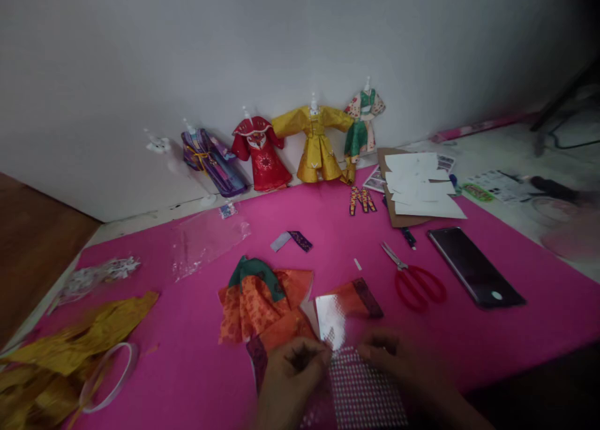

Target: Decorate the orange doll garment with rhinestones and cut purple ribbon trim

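A sheet of small shiny gems in rows (368, 389) is at the bottom centre, its upper part plain and silvery white. My left hand (297, 374) pinches the sheet's upper left edge between thumb and forefinger. Across from it, my right hand (398, 358) is curled at the sheet's right edge, blurred, with its fingertips pressed on it. Just beyond lies an orange doll garment with a green collar (260, 283). An orange fabric piece with a dark purple border (354, 295) shows behind the sheet.
Red-handled scissors (415, 283) and a black phone (475, 264) lie to the right. White papers (422, 183) are stacked behind. Doll outfits, including a yellow one (314, 145), stand against the wall. Yellow fabric (94, 330) and a tape roll (131, 367) are at left.
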Action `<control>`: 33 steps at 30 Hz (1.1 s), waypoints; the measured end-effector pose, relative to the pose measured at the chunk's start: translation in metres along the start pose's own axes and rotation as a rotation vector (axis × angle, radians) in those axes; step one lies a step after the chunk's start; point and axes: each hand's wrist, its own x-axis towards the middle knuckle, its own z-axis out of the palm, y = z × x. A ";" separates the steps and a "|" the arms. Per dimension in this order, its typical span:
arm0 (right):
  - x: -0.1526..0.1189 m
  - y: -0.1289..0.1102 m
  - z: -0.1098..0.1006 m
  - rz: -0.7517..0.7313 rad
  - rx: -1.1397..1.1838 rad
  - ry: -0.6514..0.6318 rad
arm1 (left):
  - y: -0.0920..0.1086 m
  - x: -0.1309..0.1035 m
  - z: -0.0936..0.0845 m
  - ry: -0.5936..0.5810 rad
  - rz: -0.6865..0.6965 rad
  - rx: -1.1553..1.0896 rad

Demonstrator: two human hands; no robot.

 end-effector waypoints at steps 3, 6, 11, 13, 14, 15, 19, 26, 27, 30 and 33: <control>0.000 0.001 0.001 0.009 -0.015 0.011 | -0.002 0.001 -0.001 -0.018 -0.018 0.007; -0.001 0.000 0.002 0.011 -0.028 0.021 | -0.004 0.002 -0.003 -0.027 -0.011 0.029; -0.002 0.002 0.005 0.002 -0.029 0.014 | -0.004 0.000 -0.003 -0.038 0.015 0.072; -0.001 0.003 0.005 -0.004 -0.025 0.012 | -0.002 0.000 -0.001 -0.028 -0.004 0.072; -0.001 0.004 0.005 -0.003 -0.025 0.015 | -0.001 0.000 0.000 -0.017 -0.010 0.073; 0.000 0.005 0.005 0.000 -0.027 0.017 | 0.000 0.000 0.001 -0.001 -0.005 0.078; 0.001 0.008 0.004 0.008 -0.046 0.029 | 0.003 -0.001 0.005 0.016 0.011 0.079; 0.001 0.010 0.002 0.010 -0.083 0.046 | 0.002 -0.001 0.006 0.013 0.018 0.059; 0.001 0.010 0.002 0.009 -0.088 0.048 | 0.002 0.000 0.005 0.004 0.019 0.064; 0.001 0.009 0.002 0.008 -0.101 0.057 | -0.001 0.001 0.004 -0.011 0.021 0.088; 0.000 0.008 0.003 0.000 -0.110 0.073 | -0.004 0.002 0.004 -0.012 0.034 0.085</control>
